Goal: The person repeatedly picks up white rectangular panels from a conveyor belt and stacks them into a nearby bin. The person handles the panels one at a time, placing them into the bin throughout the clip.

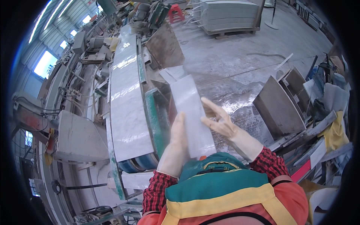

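A long white stone slab (pixel 192 114) with a smooth, shiny face lies lengthwise between my gloved hands, its near end close to my apron. My left hand (pixel 177 140), in a cream rubber glove, presses its straight, closed fingers along the left edge. On the other side my right hand (pixel 227 129), gloved alike, grips the right edge with thumb over the top face and fingers spread along the side. Under the far end, another white piece (pixel 172 73) sticks out. What supports the slab from below is mostly hidden.
Left of me runs a conveyor belt (pixel 129 93) with a wet white surface and a green side rail (pixel 154 120). Brown boards (pixel 279 108) stand at right beside stone offcuts (pixel 318 153). Further off are a slab stack (pixel 228 17) on a pallet and a red stool (pixel 175 13).
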